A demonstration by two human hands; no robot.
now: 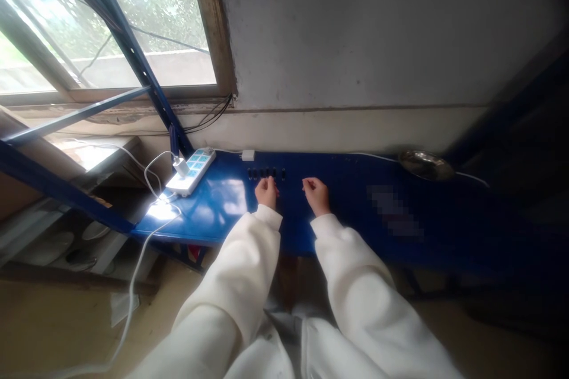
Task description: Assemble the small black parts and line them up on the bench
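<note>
small black pieces [262, 173] lie just past the curled left hand [267, 192], long axes pointing away; the curled right hand [315, 194] sits farther (either's grip, i can't tell).

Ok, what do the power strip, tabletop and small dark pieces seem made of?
Power strip: probably plastic, smooth white moulded casing. Tabletop: perhaps painted metal, glossy blue with bright reflections. Small dark pieces: blackish, material unclear; too small in view to tell.
</note>
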